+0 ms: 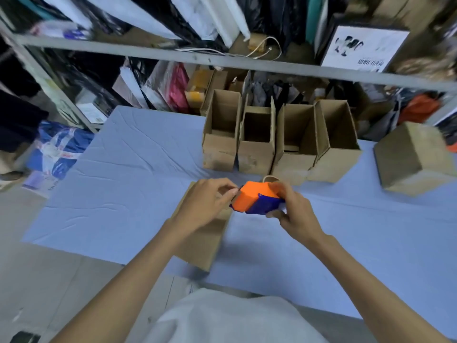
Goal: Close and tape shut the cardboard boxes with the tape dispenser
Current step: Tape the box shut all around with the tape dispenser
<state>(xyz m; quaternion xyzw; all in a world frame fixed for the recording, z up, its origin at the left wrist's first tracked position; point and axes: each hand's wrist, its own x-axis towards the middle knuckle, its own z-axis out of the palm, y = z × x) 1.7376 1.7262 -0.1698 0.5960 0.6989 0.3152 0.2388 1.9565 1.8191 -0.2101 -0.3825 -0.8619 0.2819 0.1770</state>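
The right hand (293, 210) is gripping the tape dispenser (256, 200), an orange and blue one, with the fingers curled over its top and the thumb pressing its near side. It is holding the dispenser in the air above the blue cloth (123, 169) that is covering the table. A brown tape roll (270, 179) is showing at the dispenser's far side.

The left hand (206, 203) is sitting just left of the dispenser, its thumb and forefinger pinching together at the orange front edge. Whether a strip of tape is lying between them is too blurred to tell.

A closed cardboard box (205, 241) is lying on the cloth directly under the left hand and forearm, reaching toward the table's near edge. Four open boxes (257, 149) are standing in a row, touching side by side, beyond the hands. Another closed box (415, 159) is sitting well apart to the right.
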